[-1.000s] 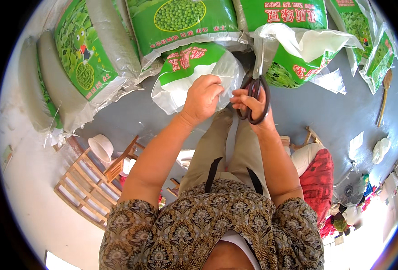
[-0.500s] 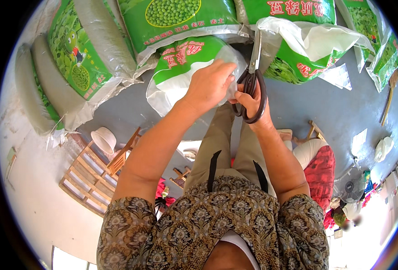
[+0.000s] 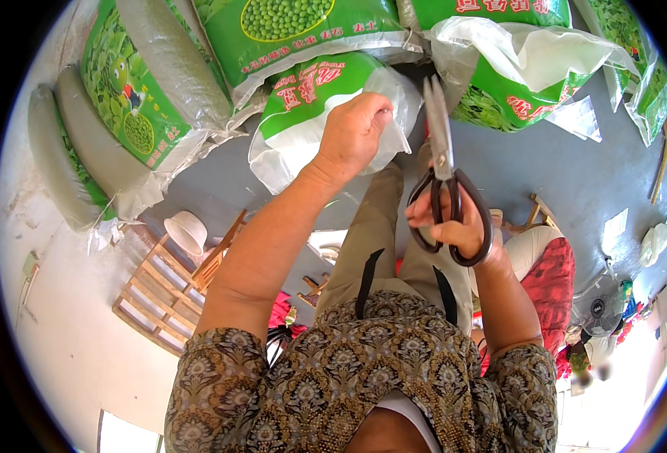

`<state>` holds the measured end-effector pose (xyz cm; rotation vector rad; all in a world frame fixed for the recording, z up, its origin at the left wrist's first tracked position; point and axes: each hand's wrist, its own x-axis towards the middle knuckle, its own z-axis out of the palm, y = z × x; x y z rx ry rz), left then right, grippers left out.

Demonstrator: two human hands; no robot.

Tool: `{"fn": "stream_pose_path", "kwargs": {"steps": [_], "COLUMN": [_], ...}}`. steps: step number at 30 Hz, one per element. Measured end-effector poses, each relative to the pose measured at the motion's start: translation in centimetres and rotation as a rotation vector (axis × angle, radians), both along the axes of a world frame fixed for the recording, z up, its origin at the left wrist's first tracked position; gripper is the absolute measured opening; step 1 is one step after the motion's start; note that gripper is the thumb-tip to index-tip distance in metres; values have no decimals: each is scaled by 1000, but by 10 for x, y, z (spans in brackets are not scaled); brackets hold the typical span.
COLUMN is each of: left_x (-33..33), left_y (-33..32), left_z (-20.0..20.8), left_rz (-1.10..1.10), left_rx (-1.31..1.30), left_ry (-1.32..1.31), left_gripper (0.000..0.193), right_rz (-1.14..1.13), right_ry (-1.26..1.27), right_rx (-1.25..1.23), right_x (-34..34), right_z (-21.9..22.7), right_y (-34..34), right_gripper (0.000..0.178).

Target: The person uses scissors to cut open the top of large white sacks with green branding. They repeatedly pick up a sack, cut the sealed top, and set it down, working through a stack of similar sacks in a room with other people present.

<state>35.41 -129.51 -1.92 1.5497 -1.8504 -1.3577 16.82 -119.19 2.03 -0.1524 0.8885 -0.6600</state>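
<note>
My left hand (image 3: 354, 136) is closed at the top edge of a green and white plastic sack (image 3: 292, 147), whose clear rim flares out past my fingers. Dark-handled scissors (image 3: 440, 140) are in my right hand (image 3: 458, 226), the fingers wrapped around the handle loops. Their blades point away from me, close together and apart from the sack. The exact spot where my left fingers pinch the plastic is hidden by the hand itself.
Full green sacks (image 3: 295, 34) with bean pictures line the far side, others (image 3: 133, 83) on the left. An open-topped sack (image 3: 499, 94) slumps at far right near white paper (image 3: 579, 119). A wooden chair (image 3: 160, 291), a fan (image 3: 597, 306) and another person's red clothing (image 3: 552, 283) are nearer.
My right hand has drawn the scissors back toward me and to the right, away from the sack's edge. The left hand stays by the sack, shifted slightly.
</note>
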Motion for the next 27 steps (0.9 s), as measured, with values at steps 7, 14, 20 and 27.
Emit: {"fn": "stream_pose_path", "kwargs": {"steps": [7, 14, 20, 27], "left_x": [2, 2, 3, 2], "left_y": [6, 2, 1, 1], "left_z": [-1, 2, 1, 2], "left_rz": [212, 260, 290, 330], "left_rx": [280, 411, 472, 516], "left_ry": [202, 267, 302, 346], "left_gripper": [4, 4, 4, 4], "right_rz": [-71, 124, 209, 225], "right_ry": [-90, 35, 0, -13], "right_rx": [145, 148, 137, 102], "right_x": [3, 4, 6, 6], "right_z": [12, 14, 17, 12], "right_y": [19, 12, 5, 3], "right_gripper": [44, 44, 57, 56]}}
